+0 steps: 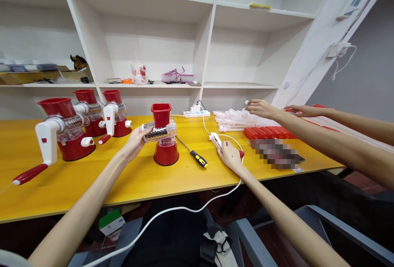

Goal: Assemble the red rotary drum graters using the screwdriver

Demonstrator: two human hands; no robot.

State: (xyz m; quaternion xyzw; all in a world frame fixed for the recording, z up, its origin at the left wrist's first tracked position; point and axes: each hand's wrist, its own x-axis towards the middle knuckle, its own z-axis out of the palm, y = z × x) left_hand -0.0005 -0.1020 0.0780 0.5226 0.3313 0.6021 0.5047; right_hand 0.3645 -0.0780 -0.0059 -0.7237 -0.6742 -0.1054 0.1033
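Note:
A red and clear rotary grater point(166, 154) stands upright on the yellow table, with a metal drum lying across its middle. My left hand point(137, 138) grips the left end of that drum, thumb and fingers closed around it. Over a white crank handle point(215, 138) lies my right hand point(230, 156), its fingers curled on the handle; the red grip point(241, 154) shows past the hand, and the middle is hidden. Between my hands rests a black and yellow screwdriver point(198, 159). This grater has no crank on it.
Several graters with cranks point(76, 146) stand at the left. A white power strip point(197, 113) sits behind, its cable point(184, 208) running across my lap. At right, another person's hands point(261, 108) reach over white parts point(230, 119) and red grips point(267, 132).

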